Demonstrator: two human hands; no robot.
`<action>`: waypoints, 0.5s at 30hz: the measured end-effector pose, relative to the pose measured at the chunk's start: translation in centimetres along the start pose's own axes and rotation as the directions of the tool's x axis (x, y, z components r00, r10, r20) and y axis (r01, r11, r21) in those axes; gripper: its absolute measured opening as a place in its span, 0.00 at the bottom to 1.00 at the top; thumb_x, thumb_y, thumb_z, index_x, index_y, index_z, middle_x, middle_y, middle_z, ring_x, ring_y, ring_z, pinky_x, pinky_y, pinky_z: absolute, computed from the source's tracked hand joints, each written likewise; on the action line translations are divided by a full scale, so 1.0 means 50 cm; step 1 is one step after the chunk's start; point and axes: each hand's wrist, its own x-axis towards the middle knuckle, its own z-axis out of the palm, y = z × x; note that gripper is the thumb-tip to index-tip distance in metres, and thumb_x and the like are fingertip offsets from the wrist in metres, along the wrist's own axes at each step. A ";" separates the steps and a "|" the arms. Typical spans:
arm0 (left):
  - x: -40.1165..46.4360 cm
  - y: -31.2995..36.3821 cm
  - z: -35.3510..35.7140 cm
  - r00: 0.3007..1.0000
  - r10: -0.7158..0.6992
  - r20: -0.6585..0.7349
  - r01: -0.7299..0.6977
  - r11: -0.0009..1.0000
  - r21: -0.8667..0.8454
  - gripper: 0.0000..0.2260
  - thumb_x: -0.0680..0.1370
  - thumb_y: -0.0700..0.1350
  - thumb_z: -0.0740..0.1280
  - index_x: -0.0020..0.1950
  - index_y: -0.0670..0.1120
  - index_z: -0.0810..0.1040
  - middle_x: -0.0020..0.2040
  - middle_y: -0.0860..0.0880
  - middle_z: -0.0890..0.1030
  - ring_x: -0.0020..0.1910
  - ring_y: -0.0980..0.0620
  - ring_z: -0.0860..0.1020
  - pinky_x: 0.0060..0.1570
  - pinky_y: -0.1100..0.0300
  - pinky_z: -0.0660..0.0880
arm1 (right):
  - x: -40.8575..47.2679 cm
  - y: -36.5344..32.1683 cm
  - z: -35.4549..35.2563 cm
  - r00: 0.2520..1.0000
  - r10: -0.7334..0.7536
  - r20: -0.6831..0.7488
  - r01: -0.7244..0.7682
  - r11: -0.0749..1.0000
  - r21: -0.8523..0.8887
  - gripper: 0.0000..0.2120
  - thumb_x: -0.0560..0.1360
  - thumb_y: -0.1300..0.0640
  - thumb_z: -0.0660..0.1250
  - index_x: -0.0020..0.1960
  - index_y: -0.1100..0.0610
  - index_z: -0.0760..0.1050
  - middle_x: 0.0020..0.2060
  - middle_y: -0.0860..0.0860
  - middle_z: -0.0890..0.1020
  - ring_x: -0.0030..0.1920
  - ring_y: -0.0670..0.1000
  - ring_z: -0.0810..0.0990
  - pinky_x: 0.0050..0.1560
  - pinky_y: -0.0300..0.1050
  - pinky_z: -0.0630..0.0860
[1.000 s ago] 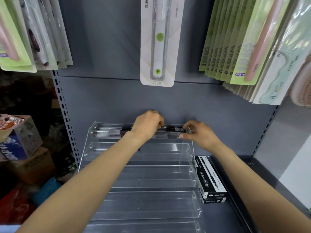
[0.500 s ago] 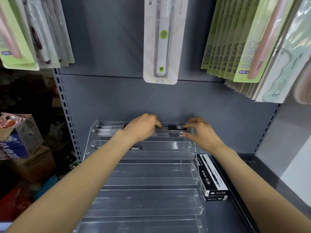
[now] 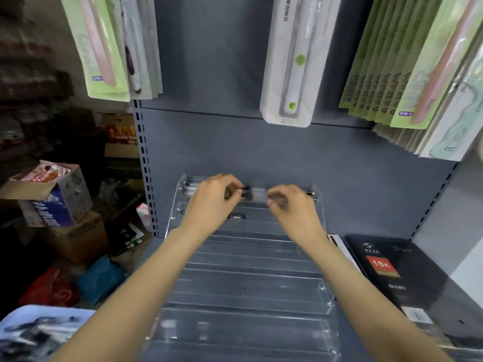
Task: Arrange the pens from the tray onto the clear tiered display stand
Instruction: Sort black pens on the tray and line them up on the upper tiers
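Both hands are up at the top tier of the clear acrylic stepped display stand point(image 3: 245, 283). The left hand point(image 3: 211, 202) has its fingers curled down onto the clear-barrelled pens with black clips point(image 3: 251, 192) lying in that top row, and the right hand point(image 3: 292, 207) pinches them from the other end (pretty blurry, so the exact grip is hard to call). The pale blue tray point(image 3: 18, 320) of dark pens sits bottom left, well apart. A black diary box point(image 3: 392, 270) rests just right of the stand.

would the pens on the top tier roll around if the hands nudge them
Probably: the pens look round and slim, so they would roll readily. The top tier's clear front lip on the display stand should stop them. They look stiff and light.
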 end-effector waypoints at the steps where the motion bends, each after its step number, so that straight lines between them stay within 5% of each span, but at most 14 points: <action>1: -0.022 -0.008 -0.024 1.000 -0.017 -0.014 0.018 1.000 0.003 0.04 0.75 0.43 0.66 0.48 0.48 0.80 0.42 0.53 0.80 0.42 0.54 0.78 0.48 0.55 0.76 | -0.013 -0.030 0.019 0.999 -0.008 0.042 0.007 0.999 0.034 0.10 0.74 0.64 0.65 0.54 0.59 0.79 0.49 0.55 0.81 0.44 0.48 0.77 0.50 0.30 0.68; 7: -0.208 -0.115 -0.193 0.982 -0.186 -0.047 0.190 0.977 0.102 0.03 0.77 0.44 0.65 0.46 0.49 0.78 0.36 0.57 0.76 0.36 0.55 0.75 0.41 0.59 0.73 | -0.121 -0.235 0.186 0.967 -0.048 0.250 -0.001 0.982 0.190 0.10 0.74 0.64 0.63 0.53 0.56 0.79 0.46 0.53 0.82 0.43 0.48 0.78 0.47 0.31 0.70; 12: -0.407 -0.279 -0.322 0.927 -0.368 0.076 0.346 0.914 0.210 0.05 0.78 0.45 0.63 0.49 0.46 0.78 0.41 0.47 0.81 0.40 0.48 0.77 0.38 0.52 0.74 | -0.259 -0.400 0.371 0.906 -0.080 0.415 -0.015 0.975 0.220 0.10 0.77 0.61 0.62 0.55 0.56 0.77 0.49 0.52 0.80 0.41 0.44 0.74 0.43 0.29 0.69; 15: -0.523 -0.378 -0.396 0.875 -0.464 0.136 0.420 0.869 0.264 0.06 0.78 0.44 0.63 0.50 0.44 0.78 0.44 0.44 0.82 0.43 0.45 0.79 0.42 0.50 0.74 | -0.345 -0.473 0.488 0.861 -0.035 0.507 -0.075 0.978 0.194 0.11 0.77 0.62 0.61 0.58 0.59 0.77 0.51 0.55 0.80 0.46 0.49 0.78 0.50 0.37 0.72</action>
